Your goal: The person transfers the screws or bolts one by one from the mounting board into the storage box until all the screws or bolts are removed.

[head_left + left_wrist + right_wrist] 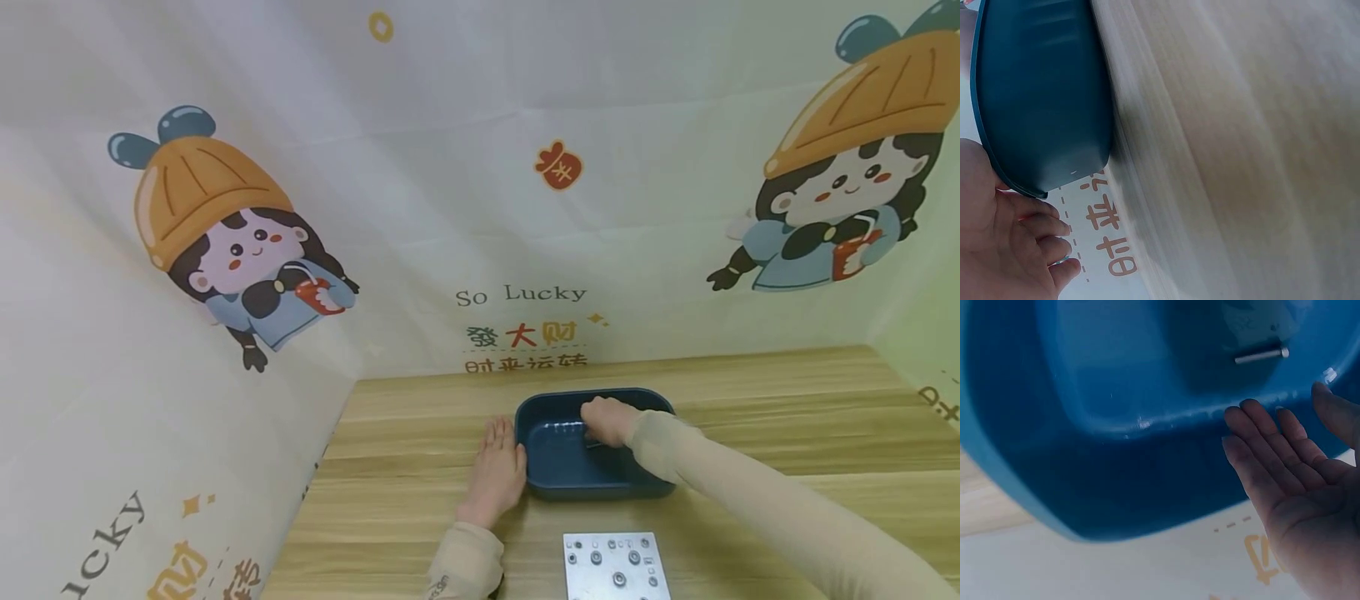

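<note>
A dark blue plastic bin (558,465) stands on the table. My left hand (497,471) lies along its left wall with straight fingers; in the left wrist view the hand's (1004,244) fingers are at the bin's rim, slightly bent. My right hand (611,422) reaches down inside the bin. In the right wrist view, that hand (1300,484) has its fingers extended and nothing in its palm. Close to its fingertips, a silver bolt (1260,356) with a small head lies on the bin floor.
A pale metal plate (588,583) with several round fittings lies in front of the bin, cut off by the lower edge of the head view. The wood-grain table (405,475) ends at a printed cloth wall (420,275) behind and at the left.
</note>
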A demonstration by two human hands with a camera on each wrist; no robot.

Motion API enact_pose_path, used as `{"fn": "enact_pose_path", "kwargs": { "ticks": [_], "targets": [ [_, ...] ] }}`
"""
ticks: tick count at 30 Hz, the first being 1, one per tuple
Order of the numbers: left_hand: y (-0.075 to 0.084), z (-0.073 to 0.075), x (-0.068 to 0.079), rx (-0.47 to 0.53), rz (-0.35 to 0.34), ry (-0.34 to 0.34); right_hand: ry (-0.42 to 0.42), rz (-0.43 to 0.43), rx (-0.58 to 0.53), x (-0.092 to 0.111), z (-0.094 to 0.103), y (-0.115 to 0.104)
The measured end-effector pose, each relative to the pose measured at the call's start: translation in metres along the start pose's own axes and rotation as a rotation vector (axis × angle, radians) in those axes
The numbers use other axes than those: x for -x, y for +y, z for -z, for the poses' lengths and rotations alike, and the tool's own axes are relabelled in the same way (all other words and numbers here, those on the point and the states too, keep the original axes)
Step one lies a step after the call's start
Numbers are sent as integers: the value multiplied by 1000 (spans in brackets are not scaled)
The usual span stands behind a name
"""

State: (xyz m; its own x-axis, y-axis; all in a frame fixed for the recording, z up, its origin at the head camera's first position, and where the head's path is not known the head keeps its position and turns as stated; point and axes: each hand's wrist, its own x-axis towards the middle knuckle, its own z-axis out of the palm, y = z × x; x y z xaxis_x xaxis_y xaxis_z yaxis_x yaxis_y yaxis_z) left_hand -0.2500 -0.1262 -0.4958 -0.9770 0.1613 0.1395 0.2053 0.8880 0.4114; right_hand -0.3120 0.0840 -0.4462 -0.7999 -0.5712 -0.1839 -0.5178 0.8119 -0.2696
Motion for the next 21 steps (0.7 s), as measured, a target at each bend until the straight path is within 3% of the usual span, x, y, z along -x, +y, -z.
{"fn": "enact_pose_path", "kwargs": {
  "ticks": [9,15,21],
  "targets": [
    [0,0,1,17,-8,2,133,94,-33,21,17,-5],
    [-1,0,2,32,-1,-1,153,167,-95,47,21,-24],
    [0,-2,1,31,-11,6,161,256,-63,81,11,-41]
  ]
}}
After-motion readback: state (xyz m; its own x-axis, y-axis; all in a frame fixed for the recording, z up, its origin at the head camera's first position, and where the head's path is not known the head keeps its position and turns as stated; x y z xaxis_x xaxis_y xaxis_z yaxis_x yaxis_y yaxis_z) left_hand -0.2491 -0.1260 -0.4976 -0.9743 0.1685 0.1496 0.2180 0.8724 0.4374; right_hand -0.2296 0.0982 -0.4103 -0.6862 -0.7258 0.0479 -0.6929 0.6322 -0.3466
